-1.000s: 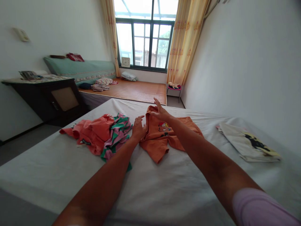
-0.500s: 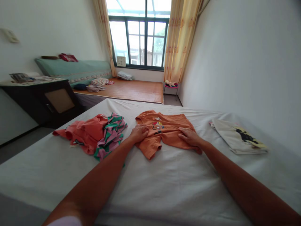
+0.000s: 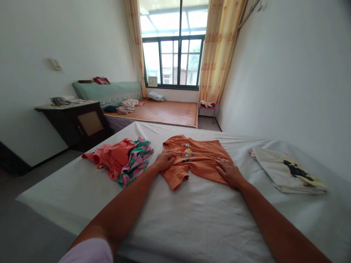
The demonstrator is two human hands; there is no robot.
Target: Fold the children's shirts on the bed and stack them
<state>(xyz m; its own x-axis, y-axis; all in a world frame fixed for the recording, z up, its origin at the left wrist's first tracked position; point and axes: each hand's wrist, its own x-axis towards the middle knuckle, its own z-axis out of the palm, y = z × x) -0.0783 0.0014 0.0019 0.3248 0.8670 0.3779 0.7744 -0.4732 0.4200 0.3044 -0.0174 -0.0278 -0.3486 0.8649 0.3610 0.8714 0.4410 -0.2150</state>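
Orange cartoon-printed cloth T-shirt (image 3: pixel 204 155) lies flat on white-sheeted surface (image 3: pixel 197 219) — likely light, limp, best held by opposite edges — left hand (image 3: pixel 166 160) half-curled atop, pinch unclear; right hand (image 3: pixel 229 172) spread loosely, clasping nothing.

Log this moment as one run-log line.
left hand: on orange shirt; right hand: on same shirt; left side: crumpled clothes; right side: folded cream garment

Single head-worn camera: sits above near side of the white sheet (image 3: pixel 203 219), looks forward and down past the orange shirt (image 3: pixel 204 157), facing the far window (image 3: pixel 174 54).
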